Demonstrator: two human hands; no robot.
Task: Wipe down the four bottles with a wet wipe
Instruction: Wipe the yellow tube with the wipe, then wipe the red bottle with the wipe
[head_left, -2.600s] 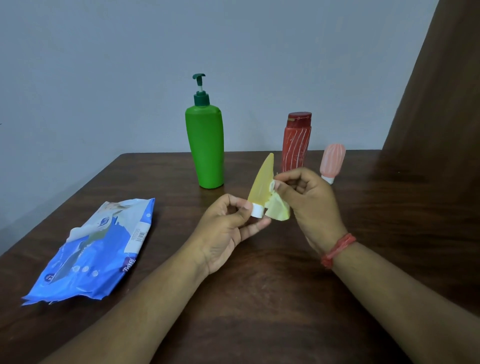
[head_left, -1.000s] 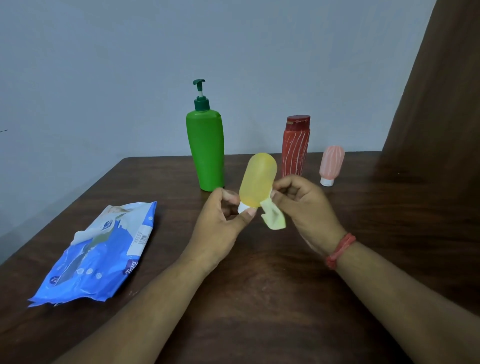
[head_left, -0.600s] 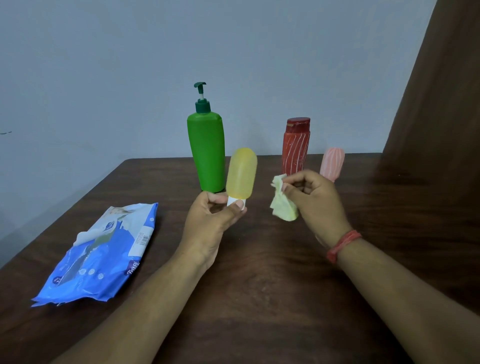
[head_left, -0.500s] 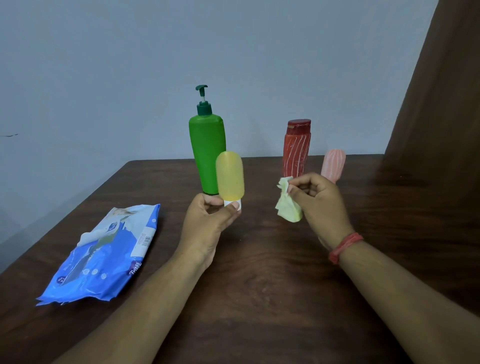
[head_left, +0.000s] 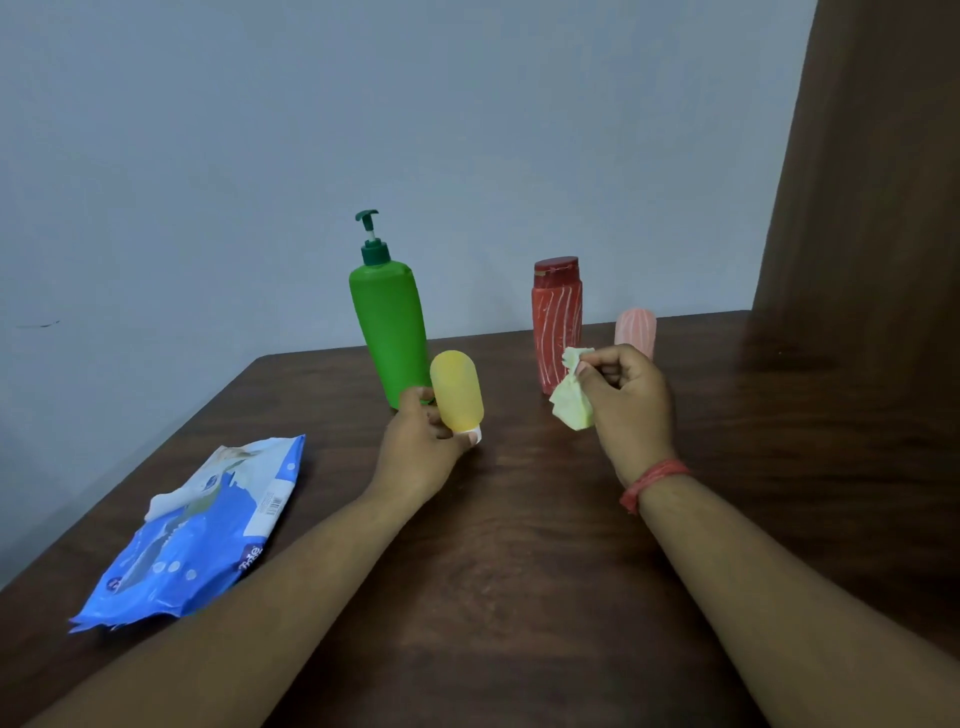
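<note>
My left hand (head_left: 421, 452) grips a small yellow bottle (head_left: 457, 389) near its white cap, cap downward, just right of a tall green pump bottle (head_left: 387, 332). My right hand (head_left: 626, 405) pinches a crumpled pale green wet wipe (head_left: 571, 402), held apart from the yellow bottle. Behind the wipe stands a red bottle with white stripes (head_left: 556, 322). A small pink bottle (head_left: 636, 330) stands behind my right hand, its lower part hidden. Whether the yellow bottle's cap touches the dark wooden table (head_left: 519, 571) I cannot tell.
A blue pack of wet wipes (head_left: 200, 525) lies on the table at the left, a wipe poking from its opening. A pale wall runs behind the table, and a brown panel (head_left: 872, 182) rises at the right.
My hands have parted: the wipe came off the yellow bottle. My left hand carried the bottle away from me, beside the green bottle; my right hand drew the wipe right, before the red bottle.
</note>
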